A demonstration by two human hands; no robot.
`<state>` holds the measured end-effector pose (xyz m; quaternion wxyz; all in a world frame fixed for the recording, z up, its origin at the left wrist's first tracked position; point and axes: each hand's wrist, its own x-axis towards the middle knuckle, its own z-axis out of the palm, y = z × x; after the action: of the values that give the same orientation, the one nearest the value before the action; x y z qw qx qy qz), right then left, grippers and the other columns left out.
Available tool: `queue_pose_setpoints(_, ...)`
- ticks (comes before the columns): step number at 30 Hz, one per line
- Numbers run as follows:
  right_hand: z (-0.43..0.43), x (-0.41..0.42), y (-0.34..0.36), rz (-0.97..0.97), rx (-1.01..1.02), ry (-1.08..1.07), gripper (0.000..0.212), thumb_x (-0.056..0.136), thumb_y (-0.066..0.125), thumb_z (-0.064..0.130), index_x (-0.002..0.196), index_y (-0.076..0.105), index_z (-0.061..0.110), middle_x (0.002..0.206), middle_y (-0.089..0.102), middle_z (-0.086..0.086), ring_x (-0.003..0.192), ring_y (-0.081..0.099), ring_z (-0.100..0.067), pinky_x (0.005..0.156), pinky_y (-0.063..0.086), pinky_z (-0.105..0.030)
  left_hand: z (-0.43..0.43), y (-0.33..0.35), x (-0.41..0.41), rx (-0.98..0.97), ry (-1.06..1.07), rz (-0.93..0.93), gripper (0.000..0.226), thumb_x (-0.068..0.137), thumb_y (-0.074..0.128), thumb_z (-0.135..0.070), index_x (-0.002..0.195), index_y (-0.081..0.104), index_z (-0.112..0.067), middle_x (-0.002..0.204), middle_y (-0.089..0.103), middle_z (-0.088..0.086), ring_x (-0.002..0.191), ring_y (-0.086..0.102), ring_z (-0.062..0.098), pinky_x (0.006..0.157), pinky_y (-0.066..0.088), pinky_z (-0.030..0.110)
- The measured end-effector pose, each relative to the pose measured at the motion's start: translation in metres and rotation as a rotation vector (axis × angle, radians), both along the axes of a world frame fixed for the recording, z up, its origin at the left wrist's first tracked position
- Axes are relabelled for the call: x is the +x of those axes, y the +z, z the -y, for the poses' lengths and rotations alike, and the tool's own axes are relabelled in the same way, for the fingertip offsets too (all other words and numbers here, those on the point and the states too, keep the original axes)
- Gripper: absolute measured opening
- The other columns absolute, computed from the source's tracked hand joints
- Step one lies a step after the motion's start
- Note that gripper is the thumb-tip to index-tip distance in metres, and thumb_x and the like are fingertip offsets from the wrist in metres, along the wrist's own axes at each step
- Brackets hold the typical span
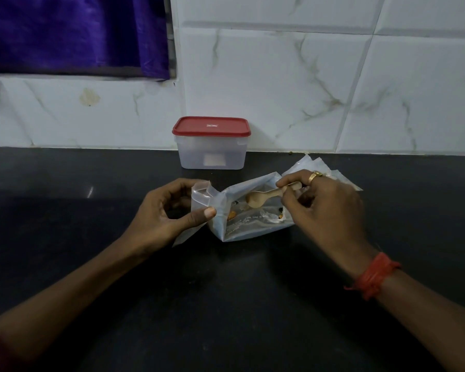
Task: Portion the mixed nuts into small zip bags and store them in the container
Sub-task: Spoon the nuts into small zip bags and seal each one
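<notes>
Pinching a zip bag (200, 196), the left hand (161, 213) sits before the container (212, 154). The right hand (325, 210) grips a spoon (263, 196) by its handle, bowl over the nut pouch (253, 221), also before the container, whose lid (211, 126) is on. Spare bags (317, 166) lie right of the container.

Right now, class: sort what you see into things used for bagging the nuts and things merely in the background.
In use: small zip bag in left hand; wooden spoon in right hand; nut bag; spare zip bags; lidded container.
Background: purple curtain; tiled wall.
</notes>
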<state>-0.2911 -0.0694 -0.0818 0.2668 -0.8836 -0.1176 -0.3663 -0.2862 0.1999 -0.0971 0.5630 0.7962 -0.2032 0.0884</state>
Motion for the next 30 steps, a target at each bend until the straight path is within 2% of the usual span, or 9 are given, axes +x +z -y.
queue_pose_setpoints(3, -0.002, -0.001, 0.001, -0.013, -0.042, 0.031, 0.015, 0.091, 0.067, 0.027, 0.102, 0.075, 0.032, 0.065, 0.057, 0.018, 0.059, 0.055, 0.0, 0.057, 0.048, -0.022, 0.0, 0.0, 0.0, -0.006, -0.005, -0.003, 0.061, 0.066, 0.08, -0.048, 0.121, 0.063, -0.027, 0.116, 0.069, -0.019, 0.108, 0.066, 0.002, 0.083, 0.052, 0.011)
queue_pose_setpoints(6, -0.004, -0.001, 0.0, -0.066, 0.044, 0.132, 0.015, 0.09, 0.069, 0.022, 0.101, 0.076, 0.029, 0.072, 0.065, 0.017, 0.06, 0.063, -0.003, 0.06, 0.057, -0.032, 0.0, 0.0, 0.0, -0.022, -0.009, -0.006, 0.063, 0.063, 0.074, -0.052, 0.12, 0.063, -0.027, 0.115, 0.069, -0.019, 0.108, 0.066, 0.001, 0.083, 0.052, 0.011)
queue_pose_setpoints(12, -0.011, -0.004, -0.002, -0.103, 0.194, 0.217, 0.013, 0.091, 0.069, 0.019, 0.1, 0.077, 0.022, 0.081, 0.072, 0.014, 0.065, 0.069, -0.009, 0.059, 0.058, -0.03, -0.001, 0.0, 0.001, -0.075, -0.033, -0.046, 0.059, 0.072, 0.084, -0.04, 0.124, 0.062, -0.023, 0.118, 0.07, -0.016, 0.112, 0.065, 0.003, 0.088, 0.054, 0.016)
queue_pose_setpoints(16, -0.016, -0.006, -0.003, -0.187, 0.378, 0.248, 0.013, 0.091, 0.068, 0.018, 0.098, 0.076, 0.026, 0.079, 0.074, 0.012, 0.069, 0.072, -0.004, 0.066, 0.061, -0.027, -0.004, -0.001, 0.003, -0.193, -0.071, -0.107, 0.08, 0.06, 0.085, -0.056, 0.127, 0.062, -0.019, 0.124, 0.069, 0.005, 0.117, 0.066, 0.019, 0.09, 0.055, 0.026)
queue_pose_setpoints(20, -0.016, -0.003, -0.004, -0.289, 0.606, 0.267, 0.014, 0.095, 0.066, 0.015, 0.099, 0.076, 0.022, 0.077, 0.076, 0.004, 0.069, 0.074, -0.008, 0.073, 0.063, -0.036, -0.004, 0.001, 0.002, -0.236, -0.079, -0.133, 0.079, 0.056, 0.085, -0.052, 0.126, 0.062, -0.022, 0.121, 0.07, 0.002, 0.114, 0.066, 0.018, 0.083, 0.056, 0.023)
queue_pose_setpoints(23, -0.014, -0.002, -0.003, -0.216, 0.569, 0.246, 0.013, 0.095, 0.066, 0.015, 0.101, 0.076, 0.021, 0.078, 0.075, 0.004, 0.07, 0.074, -0.008, 0.071, 0.063, -0.034, -0.002, 0.001, 0.001, -0.256, -0.079, -0.14, 0.073, 0.058, 0.083, -0.047, 0.124, 0.064, -0.022, 0.118, 0.071, 0.003, 0.112, 0.068, 0.018, 0.082, 0.056, 0.023)
queue_pose_setpoints(27, -0.008, -0.002, 0.002, -0.014, 0.328, 0.201, 0.012, 0.095, 0.066, 0.016, 0.102, 0.075, 0.019, 0.087, 0.073, 0.01, 0.076, 0.072, -0.004, 0.069, 0.059, -0.021, -0.001, 0.002, 0.001, -0.245, -0.069, -0.136, 0.077, 0.055, 0.085, -0.056, 0.121, 0.065, -0.022, 0.116, 0.072, 0.002, 0.109, 0.069, 0.017, 0.081, 0.056, 0.022)
queue_pose_setpoints(30, -0.008, -0.001, -0.001, -0.01, 0.266, 0.204, 0.012, 0.094, 0.065, 0.018, 0.102, 0.074, 0.02, 0.084, 0.071, 0.011, 0.076, 0.071, -0.005, 0.068, 0.059, -0.022, -0.002, 0.001, 0.002, -0.222, -0.069, -0.148, 0.08, 0.057, 0.084, -0.062, 0.123, 0.065, -0.022, 0.116, 0.072, 0.003, 0.109, 0.069, 0.019, 0.082, 0.056, 0.023)
